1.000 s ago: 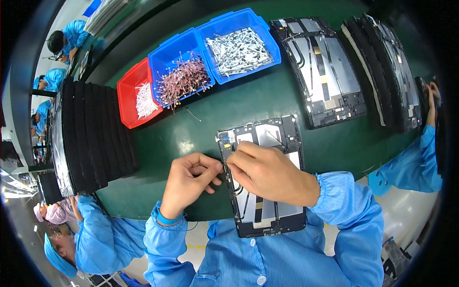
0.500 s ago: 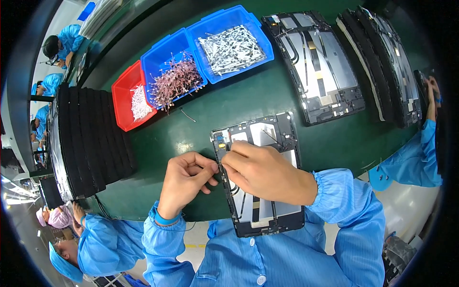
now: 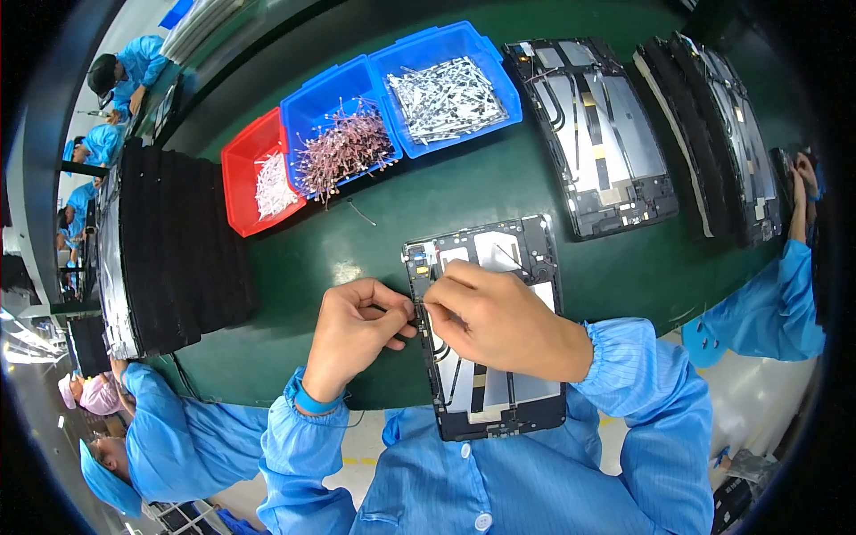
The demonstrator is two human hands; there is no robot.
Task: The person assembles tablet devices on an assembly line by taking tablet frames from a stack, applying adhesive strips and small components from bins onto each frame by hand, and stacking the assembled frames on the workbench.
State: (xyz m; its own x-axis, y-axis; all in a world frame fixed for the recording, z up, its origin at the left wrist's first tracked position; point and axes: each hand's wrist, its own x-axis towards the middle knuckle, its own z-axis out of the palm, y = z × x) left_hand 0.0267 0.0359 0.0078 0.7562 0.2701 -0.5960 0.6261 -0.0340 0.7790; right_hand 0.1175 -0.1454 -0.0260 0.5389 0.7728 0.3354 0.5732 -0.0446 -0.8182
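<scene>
Opened tablet (image 3: 526, 394) at the table's near edge, long axis running away from the person, far end leaning slightly left.
Its near end overhangs the green table (image 3: 383, 254); the left hand (image 3: 352, 332) sits at its left edge, thumb and fingertips drawn together, while the right hand (image 3: 508, 321) lies across its upper middle, fingers pinched near that edge; whether either grips a small part cannot be told. Beyond stand a red bin (image 3: 239, 178) and two blue bins (image 3: 314, 96).

Electronics workshop: opened tablets (image 3: 535, 392), green worktable (image 3: 303, 276), bins (image 3: 446, 43) of small parts (image 3: 448, 100), co-workers (image 3: 165, 455) in blue smocks (image 3: 205, 446).
</scene>
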